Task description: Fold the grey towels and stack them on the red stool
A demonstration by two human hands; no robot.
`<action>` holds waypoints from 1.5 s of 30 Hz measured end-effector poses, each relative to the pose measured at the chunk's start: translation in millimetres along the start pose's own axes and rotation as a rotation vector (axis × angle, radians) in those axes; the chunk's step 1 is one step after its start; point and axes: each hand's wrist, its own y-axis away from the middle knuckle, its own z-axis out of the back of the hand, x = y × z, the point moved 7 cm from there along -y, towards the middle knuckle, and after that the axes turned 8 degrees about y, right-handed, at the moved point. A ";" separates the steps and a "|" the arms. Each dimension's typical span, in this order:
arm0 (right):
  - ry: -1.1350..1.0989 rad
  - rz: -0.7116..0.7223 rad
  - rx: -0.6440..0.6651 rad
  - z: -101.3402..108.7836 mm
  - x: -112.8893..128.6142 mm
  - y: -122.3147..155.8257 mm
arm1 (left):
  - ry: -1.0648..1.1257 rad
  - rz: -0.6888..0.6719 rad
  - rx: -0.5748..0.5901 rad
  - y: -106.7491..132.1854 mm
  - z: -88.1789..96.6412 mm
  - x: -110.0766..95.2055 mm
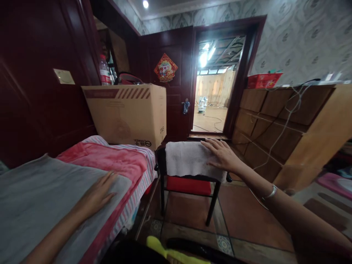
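White fluffy towel point(189, 159) drapes the chair point(189, 185); right hand point(222, 154) lies flat on it, fingers spread; left hand point(99, 192) flat, open, on grey cloth point(41, 190)

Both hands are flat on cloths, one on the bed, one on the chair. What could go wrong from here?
The white towel hangs over the edge of the chair under the right hand; a pull may drop it on the floor. Loose cables beside the right arm could snag.

Left edge cutting off grey cloth point(41, 190), red chair seat point(188, 185) mostly hidden under white towel point(189, 159), carton point(126, 113) print unreadable
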 end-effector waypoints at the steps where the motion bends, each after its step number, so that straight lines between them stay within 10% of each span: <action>1: -0.016 0.008 -0.021 4.4 11.0 -6.9 | 0.002 0.063 -0.030 17.9 9.4 18.1; 6: -0.244 0.164 -0.102 12.0 107.8 -38.8 | -0.054 0.360 -0.178 124.5 61.7 80.9; 13: -0.652 0.514 -0.035 -41.9 297.3 -66.1 | -0.370 0.982 -0.172 299.5 119.6 105.1; 22: -0.850 0.731 0.013 -77.4 493.6 -126.2 | -0.471 1.382 -0.162 457.5 116.5 87.8; 31: -0.488 0.585 0.315 -153.9 545.8 -128.3 | -0.473 1.466 -0.123 491.1 81.2 95.9; 41: -0.518 0.589 0.351 -138.5 543.7 -130.3 | -0.395 1.509 -0.102 490.1 90.0 99.7; 45: -0.628 0.613 0.323 -140.2 542.2 -168.4 | -0.389 1.385 -0.104 441.6 95.1 127.0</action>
